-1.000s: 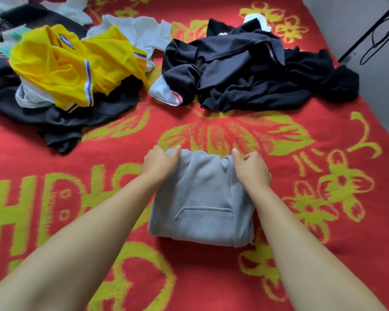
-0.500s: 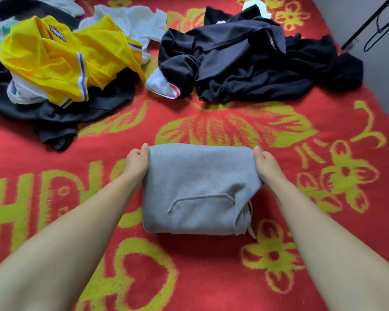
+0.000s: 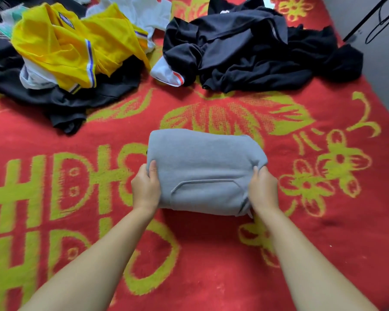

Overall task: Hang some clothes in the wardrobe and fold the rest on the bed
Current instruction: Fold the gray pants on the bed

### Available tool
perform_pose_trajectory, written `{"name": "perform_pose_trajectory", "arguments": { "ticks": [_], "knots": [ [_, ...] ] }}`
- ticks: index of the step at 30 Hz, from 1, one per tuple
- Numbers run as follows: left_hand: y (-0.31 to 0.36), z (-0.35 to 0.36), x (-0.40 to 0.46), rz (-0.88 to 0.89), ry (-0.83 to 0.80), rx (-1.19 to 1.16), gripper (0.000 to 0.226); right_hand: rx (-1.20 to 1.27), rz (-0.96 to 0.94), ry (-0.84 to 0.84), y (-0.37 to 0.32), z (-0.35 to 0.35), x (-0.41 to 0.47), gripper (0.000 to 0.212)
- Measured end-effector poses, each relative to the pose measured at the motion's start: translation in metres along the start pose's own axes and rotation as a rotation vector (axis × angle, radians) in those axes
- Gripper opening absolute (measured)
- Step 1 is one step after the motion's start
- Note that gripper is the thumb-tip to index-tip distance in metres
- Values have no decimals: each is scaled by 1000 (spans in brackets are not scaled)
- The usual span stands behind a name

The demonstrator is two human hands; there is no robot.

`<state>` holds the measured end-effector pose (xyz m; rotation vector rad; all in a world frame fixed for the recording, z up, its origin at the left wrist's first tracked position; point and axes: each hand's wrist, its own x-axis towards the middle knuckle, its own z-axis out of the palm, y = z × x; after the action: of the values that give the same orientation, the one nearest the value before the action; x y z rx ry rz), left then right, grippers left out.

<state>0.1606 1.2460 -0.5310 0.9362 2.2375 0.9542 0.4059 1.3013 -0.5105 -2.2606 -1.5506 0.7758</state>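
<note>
One grey hoodie is folded into a thick, soft rectangle, pouch pocket up, lying mid-bed on the red and yellow blanket. The left hand grips its left edge, thumb on top; the right hand pinches the right edge. Plenty left, I'd say: the yellow jersey and black clothes lie heaped beyond, unfolded, nothing visibly hung.

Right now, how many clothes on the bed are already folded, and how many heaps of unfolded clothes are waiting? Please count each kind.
Folded clothes: 1, the grey sweatshirt, gripped at its sides by the left hand and the right hand.
Unfolded heaps: 2, the yellow-topped heap and the black heap.
Total: 3, all on the red blanket.
</note>
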Motion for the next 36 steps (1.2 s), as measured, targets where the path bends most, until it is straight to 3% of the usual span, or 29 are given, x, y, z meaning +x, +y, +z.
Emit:
{"name": "perform_pose_trajectory", "arguments": {
  "ticks": [4,8,15,19,21,23,25,26,28,30,36],
  "knots": [
    [-2,8,-6,-72,-33,8,40,126,-10,-12,14,-3,10,29],
    [-18,-1,-14,-171,13,2,38,335,117,83,11,2,-13,35],
    [-34,-7,-19,-12,-130,284,46,15,76,-64,44,14,-37,38],
    [-30,-9,-17,-13,-197,349,36,-118,126,-180,33,10,-21,37],
    [-28,-20,-23,113,-97,426,28,-195,36,-66,26,-2,-24,34],
    [-32,-30,-35,517,28,550,46,-224,-267,162,23,-13,-35,46],
    [-37,-26,-58,936,-40,623,60,-298,-655,205,25,-12,-60,62],
    [-41,-18,-72,1046,-105,676,64,-394,-804,140,27,-4,-76,73],
    [-49,1,-92,1066,-200,830,70,-645,-930,-94,30,18,-98,98],
    [-56,17,-90,964,-189,941,74,-796,-881,-196,30,36,-94,105],
    [-49,46,-20,970,-65,898,70,-808,-794,-112,9,65,-33,106]
  ]
}}
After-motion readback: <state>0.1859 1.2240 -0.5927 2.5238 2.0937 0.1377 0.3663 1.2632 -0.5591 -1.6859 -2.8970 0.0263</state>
